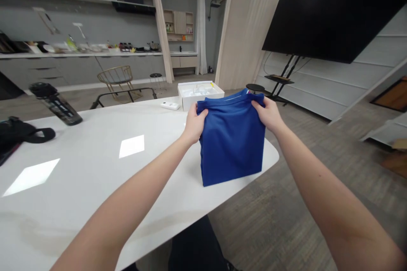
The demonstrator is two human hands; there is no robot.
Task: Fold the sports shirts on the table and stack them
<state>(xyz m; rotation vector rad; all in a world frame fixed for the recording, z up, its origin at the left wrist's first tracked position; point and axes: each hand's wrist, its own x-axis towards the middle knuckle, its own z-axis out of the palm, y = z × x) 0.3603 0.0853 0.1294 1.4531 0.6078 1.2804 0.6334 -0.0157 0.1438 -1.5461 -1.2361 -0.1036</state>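
A blue folded shirt [233,139] hangs upright between my two hands over the right end of the white table [152,186]. My left hand [195,123] pinches its upper left corner, thumb in front and fingers behind. At the upper right corner, my right hand [269,112] grips it the same way. The collar opening runs along the top, with a small red and white mark near the right. Whether the lower edge touches the table I cannot tell.
Behind the shirt stands an open white box [187,102], with a small white device [170,105] beside it. Toward the left are a dark bottle [57,105] and a black bag [15,135]. Chairs stand past the far edge; a large screen [327,12] is at right.
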